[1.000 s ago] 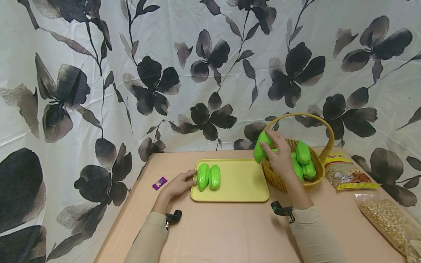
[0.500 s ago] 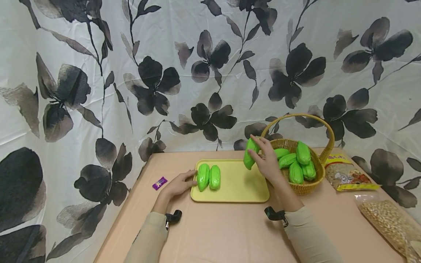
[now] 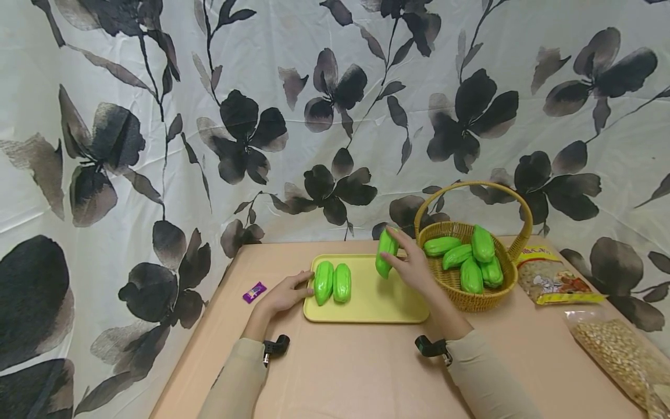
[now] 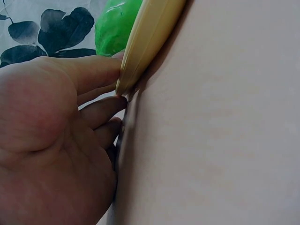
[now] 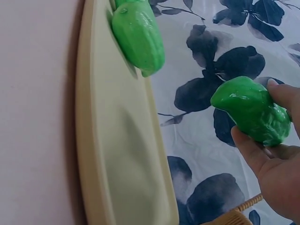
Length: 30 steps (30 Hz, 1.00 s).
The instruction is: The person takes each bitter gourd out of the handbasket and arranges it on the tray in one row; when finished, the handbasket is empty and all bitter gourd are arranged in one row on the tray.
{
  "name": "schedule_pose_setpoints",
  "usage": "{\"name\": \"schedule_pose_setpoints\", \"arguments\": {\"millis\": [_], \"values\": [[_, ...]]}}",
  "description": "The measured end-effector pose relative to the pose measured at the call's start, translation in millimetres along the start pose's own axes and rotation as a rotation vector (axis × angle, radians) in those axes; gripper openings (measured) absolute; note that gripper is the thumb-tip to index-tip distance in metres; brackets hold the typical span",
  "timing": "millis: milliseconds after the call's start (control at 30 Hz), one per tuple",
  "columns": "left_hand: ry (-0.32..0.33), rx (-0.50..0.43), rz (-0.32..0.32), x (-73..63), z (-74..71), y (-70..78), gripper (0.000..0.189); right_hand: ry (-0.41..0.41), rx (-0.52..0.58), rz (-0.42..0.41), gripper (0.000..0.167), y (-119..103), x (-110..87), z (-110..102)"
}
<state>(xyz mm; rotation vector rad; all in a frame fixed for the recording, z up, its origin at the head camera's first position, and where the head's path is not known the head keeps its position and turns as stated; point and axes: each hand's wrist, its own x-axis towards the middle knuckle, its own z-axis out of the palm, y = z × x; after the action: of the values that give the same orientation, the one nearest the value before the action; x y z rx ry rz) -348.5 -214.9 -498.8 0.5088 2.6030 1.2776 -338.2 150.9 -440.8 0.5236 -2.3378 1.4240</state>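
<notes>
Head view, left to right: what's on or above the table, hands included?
Purple packet → left hand → first green piece → second green piece → held green piece → right hand → wicker basket → yellow-trimmed bag → clear bag.

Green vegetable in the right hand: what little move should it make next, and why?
I'd probably lower the held vegetable onto the yellow tray: the right hand holds it up off the tray, and there's bare space beside the two vegetables lying there.

Yellow-topped bag (image 3: 557, 279) | red characters (image 3: 537, 252), apparently Chinese | too small to read reliably
</notes>
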Motion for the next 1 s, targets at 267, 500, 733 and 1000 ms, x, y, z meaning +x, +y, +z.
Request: {"name": "schedule_pose_setpoints", "arguments": {"millis": [267, 500, 733, 1000], "values": [[-0.005, -0.003, -0.004, 0.4, 0.1, 0.0, 0.062, -0.040, 0.068, -0.052, 0.063, 8, 0.4, 15], [-0.006, 0.002, 0.001, 1.1, 0.7, -1.1, 0.063, -0.181, 0.095, 0.054, 0.070, 7, -5.3, 26], [-0.002, 0.005, -0.001, 1.1, 0.9, -2.0, 0.062, -0.279, 0.131, 0.165, 0.074, 12, -10.6, 34], [-0.007, 0.007, -0.001, 0.4, 0.3, 1.0, 0.062, -0.256, 0.143, 0.211, 0.069, 11, -11.3, 39]]}}
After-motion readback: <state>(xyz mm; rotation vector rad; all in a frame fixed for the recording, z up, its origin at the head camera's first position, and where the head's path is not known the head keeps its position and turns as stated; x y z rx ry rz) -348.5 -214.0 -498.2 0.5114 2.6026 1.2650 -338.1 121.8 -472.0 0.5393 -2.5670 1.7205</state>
